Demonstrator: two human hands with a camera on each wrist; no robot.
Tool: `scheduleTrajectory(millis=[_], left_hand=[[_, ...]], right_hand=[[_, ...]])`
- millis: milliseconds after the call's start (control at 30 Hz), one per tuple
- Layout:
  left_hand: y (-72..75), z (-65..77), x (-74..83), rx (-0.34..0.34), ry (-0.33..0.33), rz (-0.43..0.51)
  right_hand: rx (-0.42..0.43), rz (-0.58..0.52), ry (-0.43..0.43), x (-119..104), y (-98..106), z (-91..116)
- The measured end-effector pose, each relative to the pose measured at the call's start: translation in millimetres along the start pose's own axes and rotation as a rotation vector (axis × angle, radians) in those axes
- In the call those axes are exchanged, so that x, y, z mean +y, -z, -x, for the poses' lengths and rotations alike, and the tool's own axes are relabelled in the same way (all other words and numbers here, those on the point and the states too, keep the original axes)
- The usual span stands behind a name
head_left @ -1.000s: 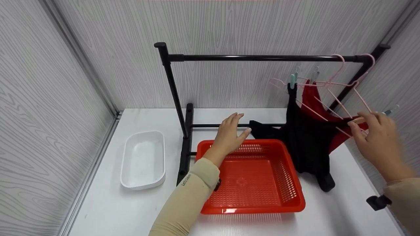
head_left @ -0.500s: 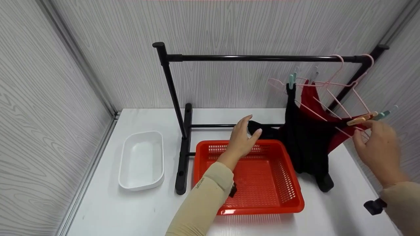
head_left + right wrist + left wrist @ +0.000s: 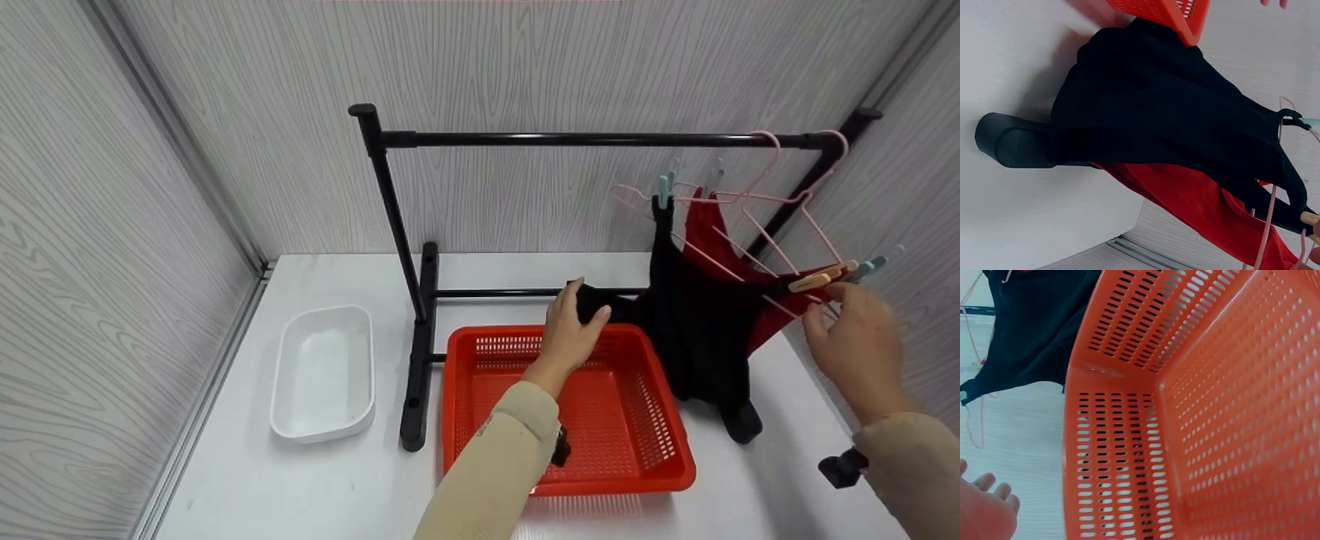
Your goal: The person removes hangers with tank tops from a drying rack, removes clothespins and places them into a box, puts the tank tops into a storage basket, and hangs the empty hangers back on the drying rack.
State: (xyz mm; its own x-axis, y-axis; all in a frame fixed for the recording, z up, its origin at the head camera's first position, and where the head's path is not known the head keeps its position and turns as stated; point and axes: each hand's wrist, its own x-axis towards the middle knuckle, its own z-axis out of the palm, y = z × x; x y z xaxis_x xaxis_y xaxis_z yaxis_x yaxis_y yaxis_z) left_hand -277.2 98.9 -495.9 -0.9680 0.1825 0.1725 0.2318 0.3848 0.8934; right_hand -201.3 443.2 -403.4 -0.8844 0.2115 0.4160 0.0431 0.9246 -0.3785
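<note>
A black sleeveless top (image 3: 697, 330) hangs from a pink hanger at the right of the rack. A mint clothespin (image 3: 664, 189) clips its far strap, and an orange clothespin (image 3: 817, 280) its near strap. At the orange clothespin is my right hand (image 3: 859, 345), thumb and index finger apart, fingertips touching or close to the clip and hanger end. My left hand (image 3: 568, 337) hovers above the basket's far rim beside the black cloth, fingers spread and holding nothing. In the left wrist view, the left hand (image 3: 985, 512) shows only at the corner. Behind hangs a red garment (image 3: 1185, 199).
A red perforated basket (image 3: 570, 486) stands below the black rack bar (image 3: 562, 139). To its left is a white tub (image 3: 322, 375). The rack's left foot (image 3: 414, 405) lies between them. Another mint clothespin (image 3: 866, 268) sits on the rear hanger.
My left hand has moved right and forward over the basket. My right hand has lowered slightly off the orange clothespin, which stays clipped on the strap. The view has tilted a little.
</note>
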Motion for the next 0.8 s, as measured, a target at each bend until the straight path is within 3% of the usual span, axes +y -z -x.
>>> scheduleTrajectory(millis=[200,467,600,800], left_hand=[[-11.8,0.6,-0.4,0.007,-0.001,0.030],[-23.9,1.5,-0.1,0.013,0.002,-0.017],[-27.5,1.2,2.4,0.004,-0.010,-0.029],[-30.1,-0.1,1.3,-0.029,-0.021,-0.073]], right_hand=[[-0.002,-0.002,-0.009,-0.5,-5.9,-0.3],[0.066,-0.125,-0.003,-3.3,-20.0,-1.1],[0.114,-0.163,-0.035,-4.3,-26.0,-1.5],[0.086,-0.213,-0.122,-6.7,-22.9,-0.6]])
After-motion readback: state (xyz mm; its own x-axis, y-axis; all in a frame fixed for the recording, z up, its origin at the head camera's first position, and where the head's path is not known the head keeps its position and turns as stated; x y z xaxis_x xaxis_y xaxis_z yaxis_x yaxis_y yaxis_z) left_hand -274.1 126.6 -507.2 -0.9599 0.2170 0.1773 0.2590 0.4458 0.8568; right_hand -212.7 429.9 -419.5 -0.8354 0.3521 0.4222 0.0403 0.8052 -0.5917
